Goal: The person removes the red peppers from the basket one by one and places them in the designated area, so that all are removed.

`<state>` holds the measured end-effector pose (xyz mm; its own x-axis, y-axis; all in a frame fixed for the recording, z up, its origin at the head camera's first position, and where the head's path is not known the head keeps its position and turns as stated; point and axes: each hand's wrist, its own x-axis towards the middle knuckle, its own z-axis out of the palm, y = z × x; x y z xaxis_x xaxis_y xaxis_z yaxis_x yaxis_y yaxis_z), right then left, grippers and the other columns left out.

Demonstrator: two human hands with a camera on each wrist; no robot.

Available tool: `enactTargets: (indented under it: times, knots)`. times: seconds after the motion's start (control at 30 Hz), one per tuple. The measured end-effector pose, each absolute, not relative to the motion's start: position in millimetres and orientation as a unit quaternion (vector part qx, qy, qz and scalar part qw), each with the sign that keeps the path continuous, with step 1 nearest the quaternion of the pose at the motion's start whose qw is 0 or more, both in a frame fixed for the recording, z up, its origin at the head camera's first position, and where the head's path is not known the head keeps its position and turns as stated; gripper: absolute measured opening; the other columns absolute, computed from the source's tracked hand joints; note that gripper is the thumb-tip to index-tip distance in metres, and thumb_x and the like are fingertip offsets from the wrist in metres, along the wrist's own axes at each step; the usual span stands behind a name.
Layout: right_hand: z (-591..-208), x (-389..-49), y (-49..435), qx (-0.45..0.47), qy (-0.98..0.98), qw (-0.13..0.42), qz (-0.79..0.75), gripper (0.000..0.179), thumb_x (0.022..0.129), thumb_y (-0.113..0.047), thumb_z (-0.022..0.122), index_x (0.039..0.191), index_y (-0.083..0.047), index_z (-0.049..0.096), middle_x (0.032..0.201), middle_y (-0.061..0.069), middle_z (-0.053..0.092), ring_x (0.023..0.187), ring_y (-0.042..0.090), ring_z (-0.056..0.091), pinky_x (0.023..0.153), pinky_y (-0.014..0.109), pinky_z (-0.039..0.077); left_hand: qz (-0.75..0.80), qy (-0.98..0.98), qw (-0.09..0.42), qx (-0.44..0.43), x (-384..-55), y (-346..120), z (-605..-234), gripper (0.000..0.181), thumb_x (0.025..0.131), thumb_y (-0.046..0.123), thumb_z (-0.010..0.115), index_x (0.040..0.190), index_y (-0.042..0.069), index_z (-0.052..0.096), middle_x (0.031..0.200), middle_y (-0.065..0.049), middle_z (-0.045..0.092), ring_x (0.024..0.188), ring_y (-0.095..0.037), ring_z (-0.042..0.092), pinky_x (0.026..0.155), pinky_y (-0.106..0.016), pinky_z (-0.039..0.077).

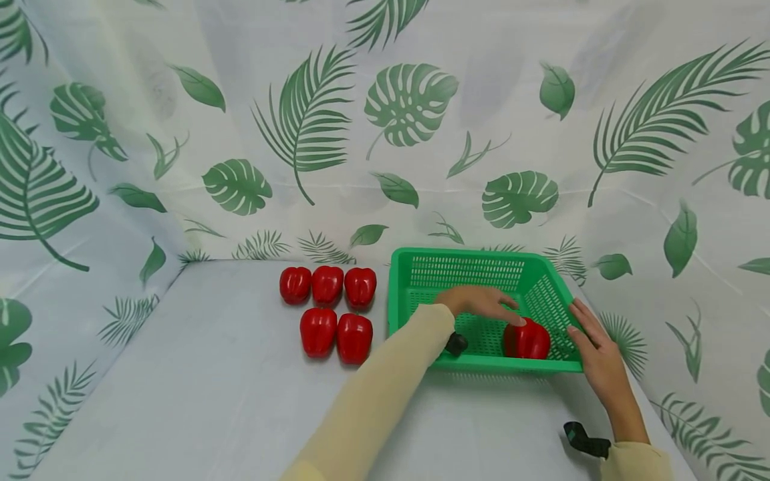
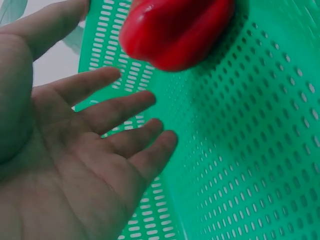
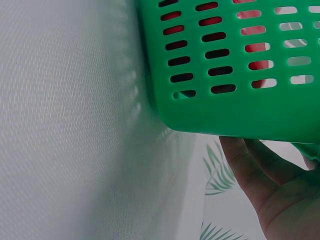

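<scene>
A red bell pepper lies in the front right corner of a green perforated plastic basket. Over the basket floor reaches my left hand, its fingers extended; in the head view the fingertips overlap the pepper's top. Seen from the left wrist, a gap separates those fingers from the pepper, and the palm is bare. My right hand rests against the basket's right side with fairly straight fingers at the rim. From the right wrist, its fingers partly disappear behind the basket wall.
Left of the basket, several more red bell peppers stand on the pale table, three in a back row and two in front. A leaf-print curtain borders the table behind and at both sides. Black wrist devices stick out below the sleeves.
</scene>
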<state>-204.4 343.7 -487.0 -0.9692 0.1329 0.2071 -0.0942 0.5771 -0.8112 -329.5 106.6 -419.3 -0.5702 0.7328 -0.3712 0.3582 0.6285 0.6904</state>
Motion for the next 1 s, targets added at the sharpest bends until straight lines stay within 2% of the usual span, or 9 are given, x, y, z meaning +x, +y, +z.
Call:
enactTargets:
  times: [0.2,0.53,0.8,1.0]
  knots:
    - [-487,-204,345,-0.012,-0.879,0.126,0.460,0.058,0.117,-0.030,0.042,0.168,-0.005,0.029,0.176,0.017,0.018,0.162,0.043,0.005,0.116,0.083,0.011,0.269,0.840,0.351,0.314,-329,113,-420,0.058,0.102,0.048,0.066,0.156,0.028,0.058,0.164,0.015,0.042,0.142,-0.007,0.043,0.109,-0.030,0.046]
    - [-491,-205,346,-0.005,-0.877,0.132,0.462,0.057,0.117,-0.029,0.043,0.168,-0.004,0.031,0.176,0.017,0.019,0.163,0.038,0.007,0.120,0.079,0.010,0.302,0.816,0.388,0.305,-330,126,-424,0.058,0.103,0.035,0.071,0.158,0.022,0.054,0.156,0.013,0.050,0.135,-0.005,0.047,0.109,-0.028,0.047]
    - [-491,-206,344,-0.001,-0.877,0.130,0.462,0.057,0.118,-0.029,0.043,0.168,-0.004,0.031,0.176,0.017,0.019,0.162,0.043,0.009,0.120,0.079,0.009,0.307,0.814,0.401,0.285,-330,133,-426,0.058,0.101,0.029,0.075,0.155,0.023,0.053,0.158,0.009,0.049,0.140,-0.009,0.046,0.110,-0.032,0.048]
    - [-489,-205,344,-0.002,-0.879,0.134,0.457,0.058,0.117,-0.029,0.043,0.167,-0.003,0.031,0.176,0.019,0.019,0.161,0.045,0.009,0.119,0.080,0.010,0.293,0.819,0.422,0.254,-326,142,-424,0.053,0.097,0.028,0.080,0.142,0.032,0.051,0.138,0.011,0.056,0.126,-0.009,0.052,0.100,-0.038,0.055]
